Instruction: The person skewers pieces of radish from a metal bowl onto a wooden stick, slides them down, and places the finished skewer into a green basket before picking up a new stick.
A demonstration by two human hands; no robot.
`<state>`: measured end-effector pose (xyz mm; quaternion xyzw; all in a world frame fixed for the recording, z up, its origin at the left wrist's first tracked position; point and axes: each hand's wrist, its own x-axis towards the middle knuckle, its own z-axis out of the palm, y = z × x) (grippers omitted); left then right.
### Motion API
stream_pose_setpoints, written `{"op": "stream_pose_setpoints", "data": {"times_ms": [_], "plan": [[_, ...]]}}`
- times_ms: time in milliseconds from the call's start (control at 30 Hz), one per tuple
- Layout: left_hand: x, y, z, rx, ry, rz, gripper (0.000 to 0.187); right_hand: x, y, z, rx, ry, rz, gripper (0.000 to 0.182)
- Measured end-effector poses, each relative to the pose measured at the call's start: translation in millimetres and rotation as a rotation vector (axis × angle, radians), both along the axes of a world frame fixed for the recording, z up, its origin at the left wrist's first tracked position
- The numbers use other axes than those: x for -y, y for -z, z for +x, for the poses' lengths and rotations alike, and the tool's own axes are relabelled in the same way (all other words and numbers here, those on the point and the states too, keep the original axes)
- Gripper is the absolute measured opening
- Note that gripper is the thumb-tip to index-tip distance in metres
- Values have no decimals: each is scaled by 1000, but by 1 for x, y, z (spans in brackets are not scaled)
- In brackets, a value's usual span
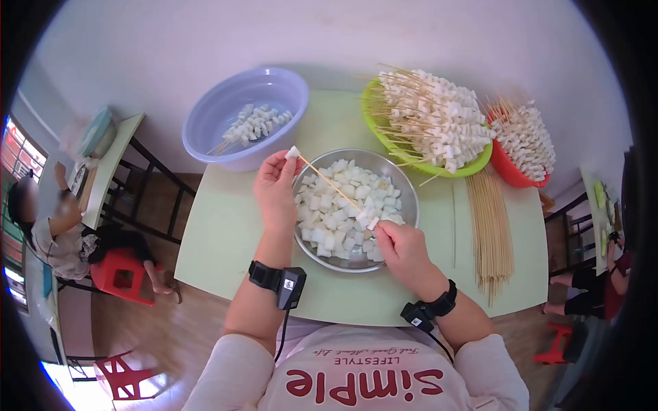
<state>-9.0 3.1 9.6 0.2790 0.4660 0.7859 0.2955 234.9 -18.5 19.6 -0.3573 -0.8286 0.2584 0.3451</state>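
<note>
A thin wooden skewer (330,183) slants over a steel bowl (414,198) filled with white cubes (336,212). My left hand (277,185) pinches a white piece (293,152) at the skewer's upper left end, above the bowl's left rim. Near the skewer's lower right end, my right hand (403,248) is closed at the bowl's right side, with a white piece (372,223) at its fingertips. Whether that piece is on the skewer I cannot tell.
Behind stand a purple basin (199,123) with filled skewers, a green basin (384,140) and a red basin (507,171), both heaped with them. Bare skewers (490,233) lie at right. People sit at side tables, left (58,236) and right (620,274).
</note>
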Motion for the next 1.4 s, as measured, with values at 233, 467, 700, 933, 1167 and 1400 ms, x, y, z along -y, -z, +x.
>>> {"op": "stream_pose_setpoints", "data": {"times_ms": [233, 467, 700, 933, 1167, 1400], "plan": [[0, 3, 0, -27, 35, 38, 14, 0, -3, -1, 22, -11, -39, 12], [1, 4, 2, -69, 9, 27, 12, 2, -7, -3, 31, 18, -76, 12], [2, 0, 6, -370, -91, -62, 10, 2, -16, 0, 191, 41, 226, 12], [9, -8, 25, -618, -63, -7, 11, -6, -24, 4, -55, -20, -375, 17], [21, -18, 61, -947, 149, -98, 13, -14, 0, -4, -28, 93, 6, 19], [22, -15, 58, -815, 222, -138, 13, -28, -5, 4, -170, -55, -538, 17]]}}
